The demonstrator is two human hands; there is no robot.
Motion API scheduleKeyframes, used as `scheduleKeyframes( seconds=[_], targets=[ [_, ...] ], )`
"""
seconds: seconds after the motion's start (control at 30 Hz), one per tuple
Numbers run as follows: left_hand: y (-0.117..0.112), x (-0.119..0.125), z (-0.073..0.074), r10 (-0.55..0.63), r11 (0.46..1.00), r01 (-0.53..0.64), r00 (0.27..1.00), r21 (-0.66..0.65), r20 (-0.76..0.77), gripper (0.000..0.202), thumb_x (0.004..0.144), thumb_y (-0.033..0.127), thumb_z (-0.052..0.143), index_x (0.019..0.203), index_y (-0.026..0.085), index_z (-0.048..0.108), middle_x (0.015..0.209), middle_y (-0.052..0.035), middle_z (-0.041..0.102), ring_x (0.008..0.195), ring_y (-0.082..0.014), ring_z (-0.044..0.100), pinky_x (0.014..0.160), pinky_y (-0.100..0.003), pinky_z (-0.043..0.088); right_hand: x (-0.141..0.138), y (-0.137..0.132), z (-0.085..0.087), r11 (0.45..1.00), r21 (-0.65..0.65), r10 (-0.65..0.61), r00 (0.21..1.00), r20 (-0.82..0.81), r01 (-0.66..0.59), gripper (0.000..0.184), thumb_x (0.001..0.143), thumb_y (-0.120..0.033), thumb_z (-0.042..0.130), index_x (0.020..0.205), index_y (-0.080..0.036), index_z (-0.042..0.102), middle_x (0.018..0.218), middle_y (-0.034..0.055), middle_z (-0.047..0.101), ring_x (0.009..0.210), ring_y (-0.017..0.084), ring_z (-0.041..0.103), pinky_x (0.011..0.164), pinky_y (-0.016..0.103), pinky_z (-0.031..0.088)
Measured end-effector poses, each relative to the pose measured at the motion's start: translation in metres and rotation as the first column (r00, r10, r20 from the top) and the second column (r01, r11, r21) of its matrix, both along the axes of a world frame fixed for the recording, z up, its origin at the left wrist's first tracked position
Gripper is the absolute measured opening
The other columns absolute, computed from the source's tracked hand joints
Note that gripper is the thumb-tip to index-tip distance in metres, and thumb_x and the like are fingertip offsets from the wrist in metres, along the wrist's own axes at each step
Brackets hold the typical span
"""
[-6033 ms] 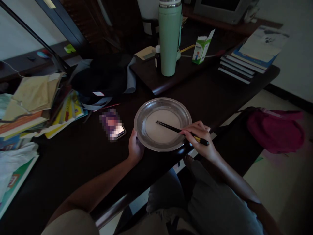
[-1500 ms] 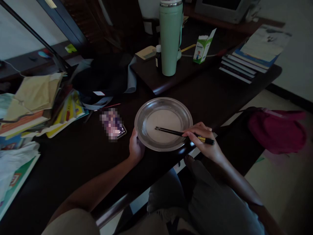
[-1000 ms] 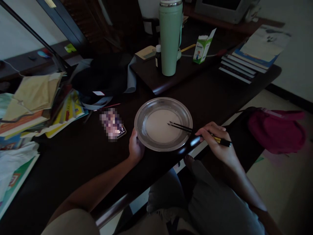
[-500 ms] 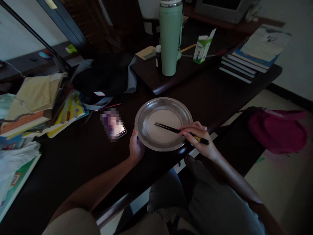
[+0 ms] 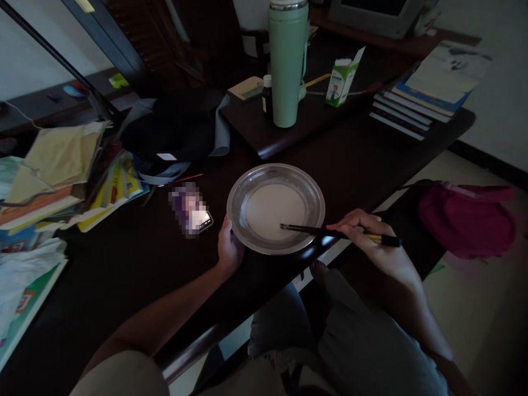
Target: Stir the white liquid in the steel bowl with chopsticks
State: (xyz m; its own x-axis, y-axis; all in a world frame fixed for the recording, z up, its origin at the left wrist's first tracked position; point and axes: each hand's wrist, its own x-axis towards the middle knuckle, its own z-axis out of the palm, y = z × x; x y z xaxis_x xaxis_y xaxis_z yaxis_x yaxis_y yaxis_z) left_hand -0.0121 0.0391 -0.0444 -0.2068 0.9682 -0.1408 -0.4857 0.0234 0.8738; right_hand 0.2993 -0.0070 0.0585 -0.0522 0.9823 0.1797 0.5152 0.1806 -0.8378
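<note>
A round metal bowl (image 5: 234, 193) with a wide rim stands near the table's front edge. Whitish liquid or batter (image 5: 270, 212) covers its bottom. My left hand (image 5: 230, 247) grips the bowl's left side, thumb at the rim and the other fingers hidden beneath. To the right of the bowl, my right hand (image 5: 367, 236) is closed around a pair of dark chopsticks (image 5: 313, 230) with gold near their upper ends. The chopstick tips lie over the near right part of the whitish contents; whether they touch it I cannot tell.
A phone (image 5: 204, 221) lies left of the bowl. Behind stand a green tumbler (image 5: 285, 66), a small dark bottle (image 5: 267, 94) and an opened green-and-white box (image 5: 340, 82). Books (image 5: 429, 99) are stacked at right, papers (image 5: 58, 159) at left. A magenta bag (image 5: 466, 220) sits right of the table.
My right hand has moved to the right with the chopsticks, drawing their tips from the middle of the bowl toward its near right side. The left hand and bowl have stayed put.
</note>
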Motion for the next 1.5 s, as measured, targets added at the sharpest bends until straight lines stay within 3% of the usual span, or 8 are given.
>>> scheduleKeyframes(
  seconds=[0.2,0.4,0.57,0.7,0.9,1.13,1.33,1.5],
  targets=[
    [0.000,0.000,0.000,0.006,1.000,-0.005,0.999,0.004,-0.033,0.044,0.089,0.062,0.075,0.114,0.026,0.078,0.121,-0.0065,0.082,0.128,-0.0341,0.073,0.113,-0.049,0.058,-0.031,0.009,-0.019,0.994,0.018,0.113,0.993,-0.028,-0.112,0.035,0.107,-0.055,0.063,0.086,-0.029,0.073,0.101,0.0033,0.087,0.093,0.026,0.077,0.088,0.049,0.048],
    [0.001,-0.002,-0.001,0.010,1.000,-0.010,1.000,0.010,0.003,0.040,0.092,0.056,0.073,0.116,0.024,0.078,0.119,-0.0061,0.083,0.126,-0.0324,0.075,0.112,-0.047,0.058,-0.044,0.024,-0.037,0.993,0.106,0.043,0.998,0.055,-0.049,0.027,0.109,-0.049,0.060,0.093,-0.031,0.072,0.108,0.0017,0.087,0.104,0.028,0.074,0.097,0.053,0.042],
    [0.002,-0.002,-0.002,0.016,1.000,-0.016,1.000,0.009,0.004,0.040,0.091,0.056,0.073,0.116,0.024,0.080,0.118,-0.0064,0.084,0.122,-0.0319,0.076,0.110,-0.047,0.059,-0.027,0.023,-0.030,0.978,0.180,-0.126,0.987,0.100,0.107,0.026,0.106,-0.048,0.064,0.088,-0.031,0.074,0.105,0.0009,0.087,0.095,0.027,0.073,0.094,0.051,0.041],
    [0.004,-0.001,0.000,0.001,1.000,-0.001,1.000,0.027,-0.008,0.037,0.094,0.053,0.071,0.114,0.024,0.080,0.119,-0.0068,0.083,0.124,-0.0311,0.075,0.112,-0.047,0.057,-0.009,0.012,-0.013,0.976,0.113,-0.190,0.981,0.050,0.184,0.026,0.104,-0.042,0.066,0.082,-0.030,0.076,0.096,0.0005,0.085,0.086,0.025,0.073,0.089,0.047,0.042],
    [0.005,-0.001,0.000,0.001,0.999,-0.001,1.000,0.042,-0.010,0.037,0.094,0.054,0.070,0.113,0.023,0.081,0.117,-0.0072,0.084,0.124,-0.0330,0.076,0.113,-0.050,0.057,-0.010,-0.001,-0.002,0.997,-0.016,-0.079,0.996,-0.046,0.078,0.029,0.104,-0.038,0.065,0.079,-0.029,0.076,0.087,-0.0003,0.082,0.085,0.023,0.074,0.086,0.044,0.044],
    [0.004,-0.001,0.000,0.010,0.999,-0.010,1.000,0.046,0.007,0.039,0.092,0.055,0.073,0.113,0.023,0.081,0.115,-0.0062,0.084,0.120,-0.0318,0.077,0.113,-0.049,0.059,-0.044,0.015,-0.025,0.988,0.089,0.126,0.991,0.045,-0.130,0.021,0.108,-0.040,0.062,0.096,-0.032,0.077,0.104,-0.0005,0.087,0.089,0.024,0.074,0.088,0.047,0.043],
    [0.005,-0.002,-0.001,0.029,0.999,-0.029,0.999,0.027,0.018,0.039,0.091,0.054,0.075,0.116,0.025,0.081,0.114,-0.0043,0.084,0.113,-0.0280,0.079,0.107,-0.044,0.062,-0.048,0.027,-0.036,0.977,0.214,-0.020,0.995,0.102,-0.002,0.023,0.109,-0.038,0.060,0.090,-0.030,0.070,0.107,-0.0008,0.087,0.095,0.025,0.075,0.090,0.049,0.041],
    [0.005,-0.002,0.000,0.013,1.000,-0.012,1.000,0.009,-0.007,0.038,0.095,0.053,0.069,0.116,0.023,0.079,0.118,-0.0076,0.083,0.122,-0.0317,0.076,0.112,-0.049,0.058,-0.029,0.020,-0.024,0.963,0.234,-0.167,0.975,0.143,0.131,0.021,0.106,-0.036,0.064,0.087,-0.029,0.072,0.103,-0.0007,0.087,0.093,0.025,0.075,0.090,0.048,0.039]
  ],
)
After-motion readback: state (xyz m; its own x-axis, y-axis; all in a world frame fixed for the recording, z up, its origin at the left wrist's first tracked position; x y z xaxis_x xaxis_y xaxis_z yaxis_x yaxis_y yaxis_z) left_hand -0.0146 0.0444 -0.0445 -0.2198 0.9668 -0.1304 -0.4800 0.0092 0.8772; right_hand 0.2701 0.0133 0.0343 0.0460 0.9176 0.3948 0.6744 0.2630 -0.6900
